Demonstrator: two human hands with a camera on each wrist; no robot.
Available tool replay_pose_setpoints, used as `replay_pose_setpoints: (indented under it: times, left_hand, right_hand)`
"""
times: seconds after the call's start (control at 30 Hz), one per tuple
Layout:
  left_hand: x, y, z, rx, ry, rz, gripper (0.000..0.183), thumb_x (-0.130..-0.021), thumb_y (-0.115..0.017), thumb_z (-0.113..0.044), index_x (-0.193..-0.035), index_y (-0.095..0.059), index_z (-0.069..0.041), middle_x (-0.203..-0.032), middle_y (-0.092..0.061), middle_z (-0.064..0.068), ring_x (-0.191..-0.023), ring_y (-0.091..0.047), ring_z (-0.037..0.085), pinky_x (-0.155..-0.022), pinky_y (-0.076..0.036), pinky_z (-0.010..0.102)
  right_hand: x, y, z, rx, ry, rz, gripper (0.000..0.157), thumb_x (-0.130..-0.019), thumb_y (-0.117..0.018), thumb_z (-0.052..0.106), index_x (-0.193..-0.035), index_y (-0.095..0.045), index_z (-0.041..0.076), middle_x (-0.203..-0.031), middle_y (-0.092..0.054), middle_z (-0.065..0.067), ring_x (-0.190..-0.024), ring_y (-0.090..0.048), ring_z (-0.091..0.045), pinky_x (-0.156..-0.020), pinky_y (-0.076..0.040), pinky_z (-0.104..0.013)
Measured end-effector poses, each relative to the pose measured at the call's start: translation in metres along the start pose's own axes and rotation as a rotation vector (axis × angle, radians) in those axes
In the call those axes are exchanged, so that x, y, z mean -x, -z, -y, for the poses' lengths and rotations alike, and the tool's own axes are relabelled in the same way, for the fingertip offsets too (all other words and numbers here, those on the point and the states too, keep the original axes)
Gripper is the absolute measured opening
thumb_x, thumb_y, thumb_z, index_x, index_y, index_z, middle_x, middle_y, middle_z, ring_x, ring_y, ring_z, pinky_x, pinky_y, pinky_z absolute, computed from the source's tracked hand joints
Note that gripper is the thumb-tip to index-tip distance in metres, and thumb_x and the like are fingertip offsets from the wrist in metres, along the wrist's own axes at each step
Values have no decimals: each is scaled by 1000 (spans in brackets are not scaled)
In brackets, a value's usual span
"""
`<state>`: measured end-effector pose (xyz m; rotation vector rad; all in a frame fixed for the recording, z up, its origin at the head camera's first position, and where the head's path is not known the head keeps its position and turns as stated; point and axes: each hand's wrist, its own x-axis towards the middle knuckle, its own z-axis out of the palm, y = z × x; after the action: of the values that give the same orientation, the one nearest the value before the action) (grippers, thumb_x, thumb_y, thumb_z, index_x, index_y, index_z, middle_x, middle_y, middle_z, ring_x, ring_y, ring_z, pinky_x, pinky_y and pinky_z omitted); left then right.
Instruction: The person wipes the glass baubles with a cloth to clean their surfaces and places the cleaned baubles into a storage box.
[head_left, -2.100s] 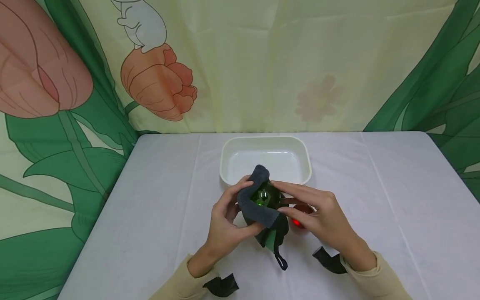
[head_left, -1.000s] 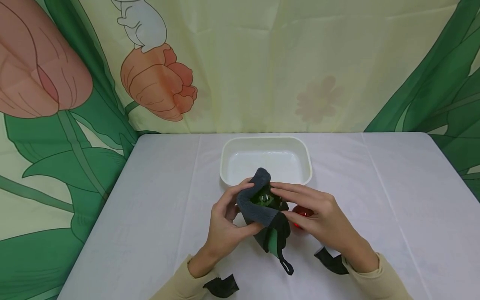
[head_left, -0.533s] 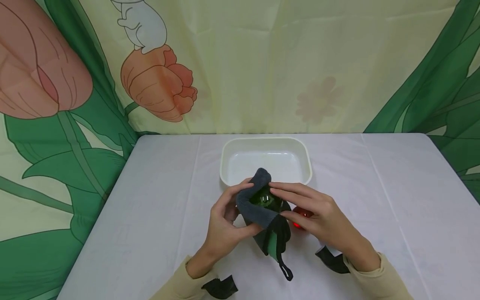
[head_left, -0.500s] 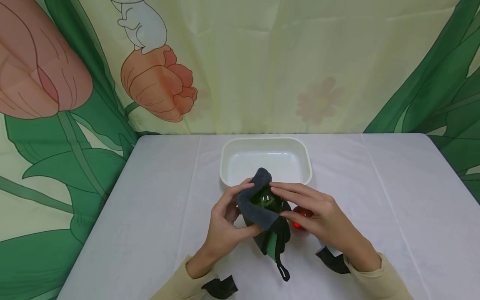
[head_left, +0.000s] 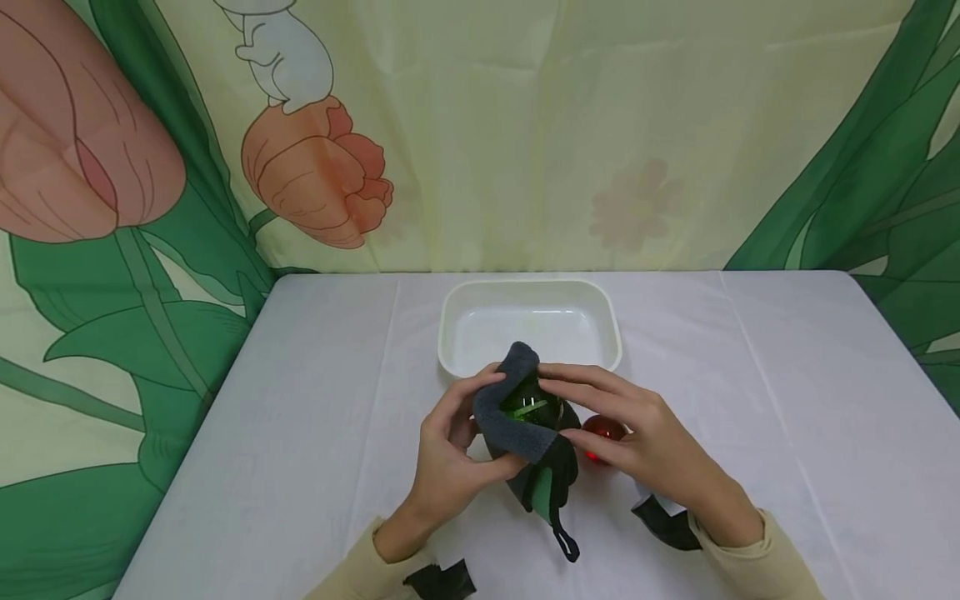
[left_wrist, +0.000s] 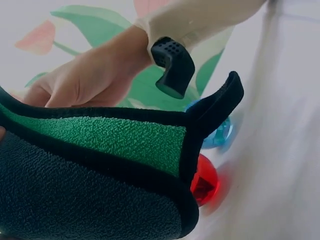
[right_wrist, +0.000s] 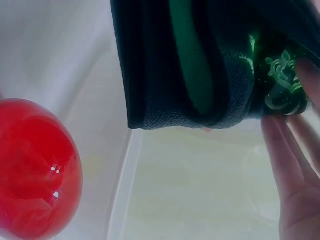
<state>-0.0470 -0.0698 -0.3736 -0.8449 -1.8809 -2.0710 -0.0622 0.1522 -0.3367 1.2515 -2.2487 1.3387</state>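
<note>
Turned the green ball (head_left: 546, 398) in the dark cloth (head_left: 513, 435), now showing a pale streak (head_left: 530, 408) from eight to two o'clock.

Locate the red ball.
In the head view, the red ball is on the table, just right of the dark cloth, partly behind the right hand.

Soft, even light is spread over the table (head_left: 315, 392) in the head view, with faint glare thrown on the tray (head_left: 525, 333) and green ball (head_left: 543, 408); both wrist views are hazed and blue-tinted, the cloth (left_wrist: 90, 200) darkened, small highlights caught on the red ball (right_wrist: 37, 170)
</note>
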Motion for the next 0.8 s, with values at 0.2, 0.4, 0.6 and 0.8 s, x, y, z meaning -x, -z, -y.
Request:
replay_pose_setpoints:
  times: [0.2, 0.4, 0.6, 0.8]
  left_hand:
    - [0, -1, -3, -2, -3, 12, 68, -66, -73, 14, -127, -44, 3, -136, -42, 18, -119, -47, 34, -86, -48, 40]
    - [-2, -2, -3, 2, -17, 37, 71, -65, -73, 17, -128, -43, 5, -137, -40, 20, -119, -48, 33, -85, -49, 39]
    - [-1, -1, 1, 1, -21, 14, 71, -64, -74, 15, -127, -44, 4, -136, -41, 20, -119, -48, 34, -85, -49, 37]
    - [1, 0, 1, 2, -8, -4, 70, -65, -73, 15, -127, -44, 4, -137, -42, 19, -120, -47, 34, -85, -49, 36]
  right_hand:
    - [-3, -2, -2, -6, 135, -39, 37, -87, -62, 23, -117, -62, 1, -122, -56, -16, -100, -57, -16, -60, -44, -11]
    - [2, 0, -1, 22, 49, -31, 42, -84, -67, 20, -122, -59, 4, -123, -57, -10, -87, -59, -8, -59, -45, -10]
    - [2, -1, -2, -12, -8, -18, 52, -76, -74, 6, -125, -56, 4, -124, -57, -8, -79, -61, -6, -58, -47, -13]
    - [-1, -2, -1, 4, 78, -28, 39, -88, -62, 23, -121, -59, 3, -126, -53, -14, -87, -58, -10, -61, -44, -10]
